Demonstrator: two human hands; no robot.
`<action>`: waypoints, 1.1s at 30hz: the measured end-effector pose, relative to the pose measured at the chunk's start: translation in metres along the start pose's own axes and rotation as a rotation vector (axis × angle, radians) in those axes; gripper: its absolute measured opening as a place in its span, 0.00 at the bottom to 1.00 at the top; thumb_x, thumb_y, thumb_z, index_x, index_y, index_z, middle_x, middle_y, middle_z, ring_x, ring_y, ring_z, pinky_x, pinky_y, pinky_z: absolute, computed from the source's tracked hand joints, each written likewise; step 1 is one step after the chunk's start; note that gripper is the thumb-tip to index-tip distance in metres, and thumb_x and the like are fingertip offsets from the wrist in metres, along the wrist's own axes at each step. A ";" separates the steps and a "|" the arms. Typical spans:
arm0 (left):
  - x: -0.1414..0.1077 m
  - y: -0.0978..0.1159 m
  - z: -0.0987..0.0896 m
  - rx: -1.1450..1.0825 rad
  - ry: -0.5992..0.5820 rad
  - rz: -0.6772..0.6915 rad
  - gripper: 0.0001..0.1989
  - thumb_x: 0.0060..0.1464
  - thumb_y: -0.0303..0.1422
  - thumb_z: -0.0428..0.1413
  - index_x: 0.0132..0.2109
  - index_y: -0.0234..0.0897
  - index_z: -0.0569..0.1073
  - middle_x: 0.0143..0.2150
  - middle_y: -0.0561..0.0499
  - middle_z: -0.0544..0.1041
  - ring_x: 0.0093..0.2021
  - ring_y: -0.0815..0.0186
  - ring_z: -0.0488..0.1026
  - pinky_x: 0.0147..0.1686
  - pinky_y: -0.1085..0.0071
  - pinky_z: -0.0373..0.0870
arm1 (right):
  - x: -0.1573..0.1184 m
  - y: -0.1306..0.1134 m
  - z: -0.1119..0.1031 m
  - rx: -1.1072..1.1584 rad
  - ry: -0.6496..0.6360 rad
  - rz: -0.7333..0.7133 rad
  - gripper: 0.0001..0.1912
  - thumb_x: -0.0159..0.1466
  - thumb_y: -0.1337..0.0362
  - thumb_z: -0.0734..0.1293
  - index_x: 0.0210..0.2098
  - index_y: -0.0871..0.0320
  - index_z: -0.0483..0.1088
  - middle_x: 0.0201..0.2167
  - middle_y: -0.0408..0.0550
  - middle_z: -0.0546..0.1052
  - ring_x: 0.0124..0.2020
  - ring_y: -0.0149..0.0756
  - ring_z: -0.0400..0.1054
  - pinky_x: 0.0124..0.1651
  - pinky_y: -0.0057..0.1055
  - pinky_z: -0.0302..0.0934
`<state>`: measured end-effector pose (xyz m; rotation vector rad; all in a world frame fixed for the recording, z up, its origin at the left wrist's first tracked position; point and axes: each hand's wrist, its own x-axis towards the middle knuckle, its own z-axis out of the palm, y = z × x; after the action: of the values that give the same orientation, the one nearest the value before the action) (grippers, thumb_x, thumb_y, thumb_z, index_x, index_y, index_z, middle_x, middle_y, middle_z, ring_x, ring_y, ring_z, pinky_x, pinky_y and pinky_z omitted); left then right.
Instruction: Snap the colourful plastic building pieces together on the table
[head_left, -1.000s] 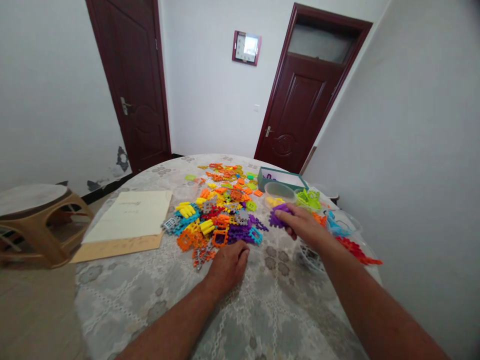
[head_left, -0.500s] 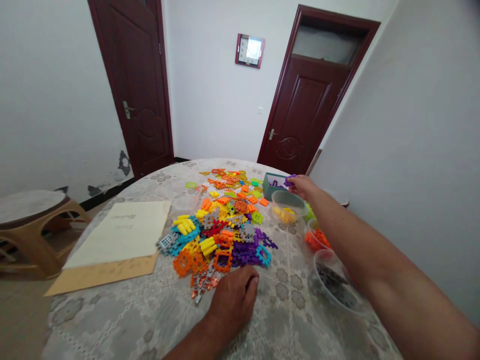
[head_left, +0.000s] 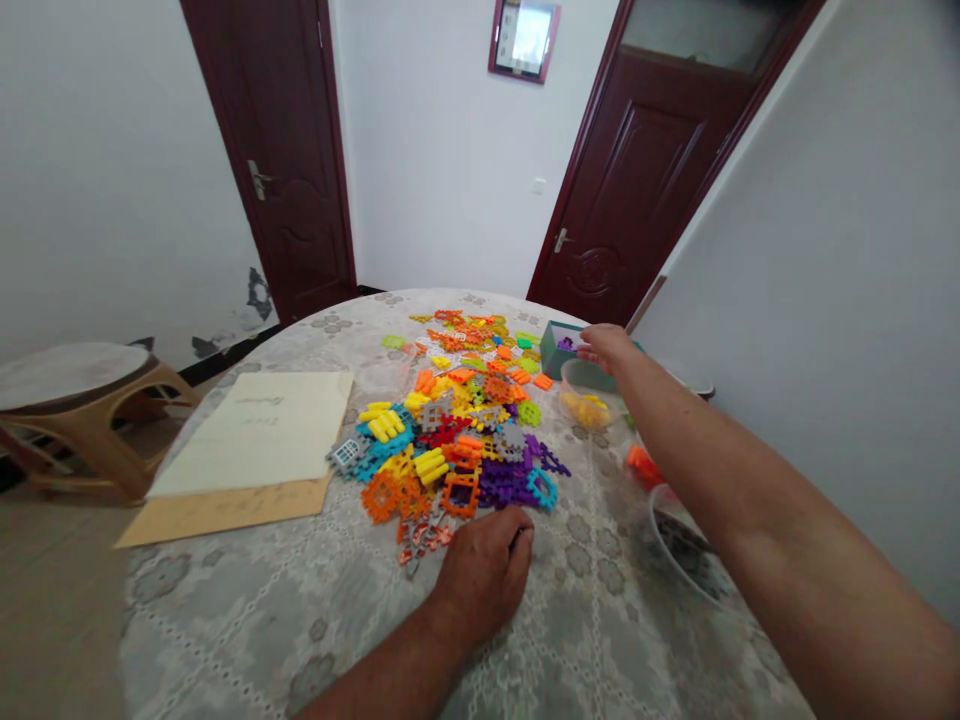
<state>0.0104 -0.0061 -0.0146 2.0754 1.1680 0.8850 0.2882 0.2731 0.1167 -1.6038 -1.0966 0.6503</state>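
My right hand (head_left: 606, 345) reaches over the green box (head_left: 550, 362) at the far right of the table. Its fingers look stretched out, and no piece shows in them. Inside that box lie purple plastic building pieces (head_left: 566, 343), partly hidden by the hand and the box wall. My left hand (head_left: 487, 560) rests curled into a fist on the tablecloth, just in front of a big mixed pile. Closest to it are silver-and-copper pieces (head_left: 424, 540), an orange square frame (head_left: 460, 495) and a heap of purple pieces (head_left: 510, 483).
A clear tub with yellow pieces (head_left: 586, 408) stands before the box. Nearer, under my right forearm, are orange pieces (head_left: 642, 466) and a clear tub with dark pieces (head_left: 686, 550). Papers (head_left: 255, 430) lie at the left. A stool (head_left: 82, 400) stands beyond the table edge.
The purple piece that my right fingers held above the box is no longer seen in them. My left fist stays by the pile. The view has tilted down.
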 end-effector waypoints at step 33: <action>0.002 0.002 -0.010 0.251 0.176 0.078 0.09 0.66 0.28 0.50 0.45 0.39 0.75 0.42 0.45 0.82 0.45 0.58 0.79 0.47 0.64 0.71 | -0.305 0.090 -0.022 -0.126 -0.490 -0.509 0.24 0.65 0.67 0.65 0.61 0.47 0.71 0.60 0.49 0.74 0.62 0.44 0.67 0.68 0.49 0.56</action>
<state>0.0044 -0.0040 -0.0065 2.2936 1.3573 1.0205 0.2035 -0.0132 0.0046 -1.2116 -1.8592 0.6483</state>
